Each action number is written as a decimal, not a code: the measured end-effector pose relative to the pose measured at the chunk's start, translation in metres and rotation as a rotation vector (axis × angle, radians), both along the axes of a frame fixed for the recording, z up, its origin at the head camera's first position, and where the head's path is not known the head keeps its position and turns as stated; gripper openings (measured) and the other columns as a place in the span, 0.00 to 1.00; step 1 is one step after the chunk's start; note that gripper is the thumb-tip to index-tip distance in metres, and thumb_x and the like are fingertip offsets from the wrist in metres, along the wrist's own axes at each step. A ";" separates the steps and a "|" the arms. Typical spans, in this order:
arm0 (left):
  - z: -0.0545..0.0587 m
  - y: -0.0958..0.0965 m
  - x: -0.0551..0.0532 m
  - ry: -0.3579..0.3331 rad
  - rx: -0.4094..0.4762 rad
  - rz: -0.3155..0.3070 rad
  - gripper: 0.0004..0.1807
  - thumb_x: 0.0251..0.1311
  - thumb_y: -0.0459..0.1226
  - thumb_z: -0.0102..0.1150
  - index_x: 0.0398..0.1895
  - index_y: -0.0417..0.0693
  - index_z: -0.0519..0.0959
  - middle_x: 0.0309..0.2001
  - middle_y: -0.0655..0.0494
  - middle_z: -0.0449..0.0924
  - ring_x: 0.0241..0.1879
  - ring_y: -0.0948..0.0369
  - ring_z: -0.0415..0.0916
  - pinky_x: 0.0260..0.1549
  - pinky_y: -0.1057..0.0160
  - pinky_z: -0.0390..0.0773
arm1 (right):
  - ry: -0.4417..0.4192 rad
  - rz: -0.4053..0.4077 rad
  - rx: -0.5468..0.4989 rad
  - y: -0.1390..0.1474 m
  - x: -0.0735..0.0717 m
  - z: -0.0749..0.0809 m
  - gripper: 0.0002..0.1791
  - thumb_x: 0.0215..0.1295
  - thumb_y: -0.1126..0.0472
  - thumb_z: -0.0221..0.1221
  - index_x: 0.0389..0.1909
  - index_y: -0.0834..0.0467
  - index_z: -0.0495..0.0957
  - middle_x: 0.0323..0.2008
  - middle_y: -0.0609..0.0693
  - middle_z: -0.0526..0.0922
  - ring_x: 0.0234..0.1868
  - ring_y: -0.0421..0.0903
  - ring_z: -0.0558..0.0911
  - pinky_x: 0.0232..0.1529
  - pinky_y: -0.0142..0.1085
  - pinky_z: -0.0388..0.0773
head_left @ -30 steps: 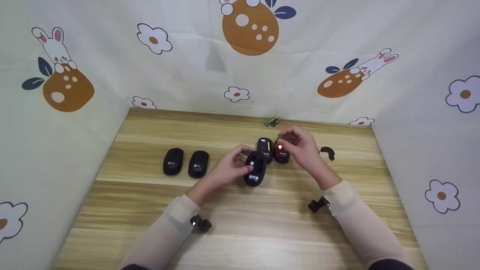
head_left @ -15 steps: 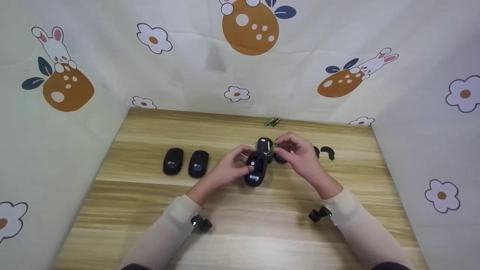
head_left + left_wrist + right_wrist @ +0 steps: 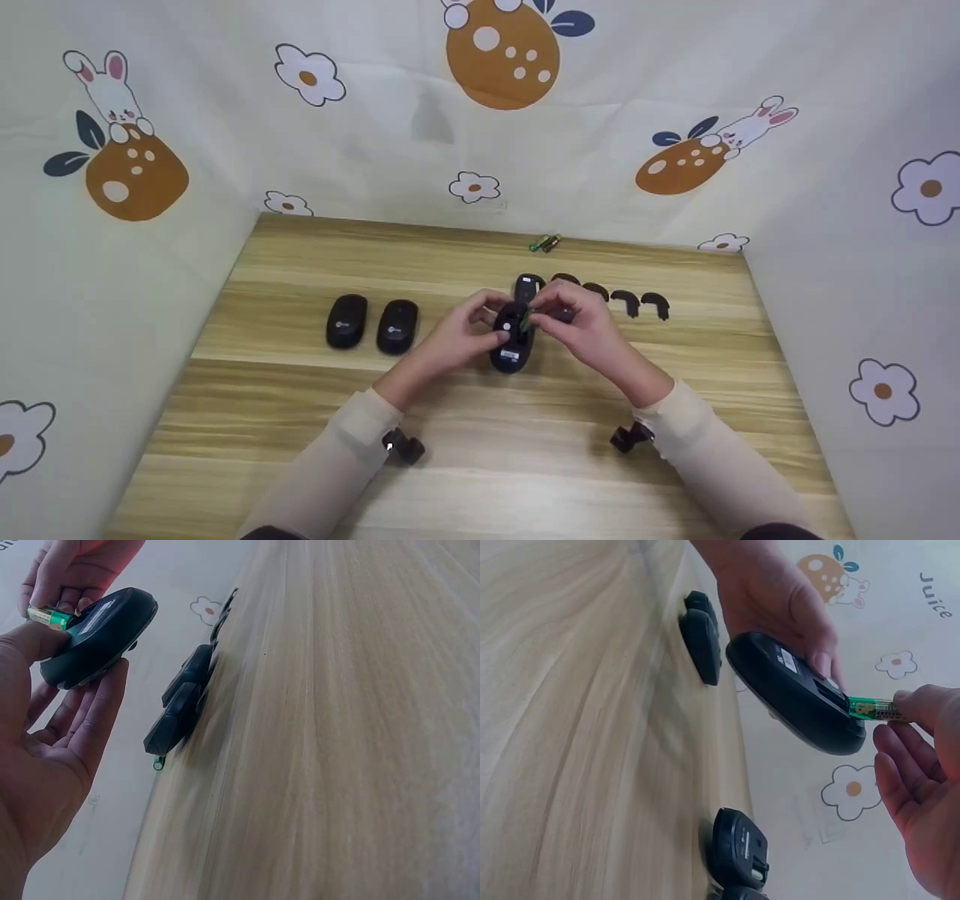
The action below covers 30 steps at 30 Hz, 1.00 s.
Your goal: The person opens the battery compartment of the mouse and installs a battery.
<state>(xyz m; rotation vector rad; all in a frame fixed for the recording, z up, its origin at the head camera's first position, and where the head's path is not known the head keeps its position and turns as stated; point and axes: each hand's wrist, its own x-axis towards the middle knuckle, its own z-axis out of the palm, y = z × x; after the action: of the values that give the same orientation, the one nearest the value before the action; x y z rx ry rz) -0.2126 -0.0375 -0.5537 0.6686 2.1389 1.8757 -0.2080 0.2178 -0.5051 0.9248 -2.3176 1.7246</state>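
My left hand (image 3: 461,330) holds a black computer mouse (image 3: 511,363) above the table, underside up, its battery slot uncovered. Between right thumb and fingers, my right hand (image 3: 581,313) pinches a green battery (image 3: 868,709). One end of that battery meets the slot in the right wrist view; how deep it sits I cannot tell. Behind the held mouse, another upturned mouse (image 3: 528,285) lies with a pale battery showing in its slot. A further upturned mouse is mostly hidden by my right hand in the head view.
Two mice, a left one (image 3: 346,322) and its neighbour (image 3: 397,328), stand right side up on the wooden table (image 3: 480,465). Several curved black battery covers (image 3: 655,305) lie in a row at the right. Two batteries (image 3: 545,243) rest near the back edge, before a patterned cloth.
My right hand has brought the green battery left and down, from above the mouse at right to the slot of the held mouse. The left hand stays nearly still.
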 end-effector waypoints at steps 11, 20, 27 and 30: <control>0.001 0.001 0.000 -0.002 0.004 -0.005 0.29 0.68 0.32 0.73 0.71 0.49 0.79 0.61 0.51 0.82 0.54 0.52 0.84 0.66 0.40 0.78 | 0.046 -0.014 0.072 -0.003 -0.001 -0.004 0.08 0.67 0.72 0.75 0.42 0.59 0.89 0.43 0.52 0.89 0.40 0.45 0.87 0.42 0.34 0.87; 0.001 0.001 0.000 -0.008 0.018 0.006 0.29 0.68 0.32 0.73 0.72 0.48 0.78 0.62 0.51 0.82 0.53 0.52 0.84 0.65 0.41 0.79 | -0.022 -0.033 0.069 -0.005 0.000 -0.009 0.06 0.67 0.73 0.74 0.41 0.60 0.90 0.42 0.54 0.83 0.41 0.44 0.82 0.41 0.29 0.82; -0.001 0.003 -0.001 0.015 0.066 0.026 0.29 0.67 0.30 0.74 0.71 0.43 0.79 0.60 0.47 0.83 0.52 0.50 0.84 0.67 0.34 0.75 | -0.093 -0.053 0.037 -0.007 0.001 -0.014 0.07 0.72 0.70 0.72 0.47 0.62 0.87 0.47 0.57 0.83 0.46 0.49 0.84 0.47 0.33 0.86; -0.001 0.004 -0.001 0.031 0.071 0.040 0.28 0.67 0.30 0.75 0.70 0.43 0.80 0.59 0.47 0.83 0.51 0.50 0.84 0.67 0.36 0.75 | -0.198 -0.065 0.002 -0.009 0.003 -0.017 0.13 0.74 0.69 0.70 0.55 0.65 0.82 0.50 0.58 0.87 0.51 0.52 0.87 0.54 0.37 0.87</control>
<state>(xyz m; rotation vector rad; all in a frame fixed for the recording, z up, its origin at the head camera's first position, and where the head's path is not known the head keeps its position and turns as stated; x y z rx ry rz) -0.2137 -0.0337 -0.5550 0.6789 2.1283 1.9828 -0.2053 0.2086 -0.5219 0.6988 -2.4385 1.8655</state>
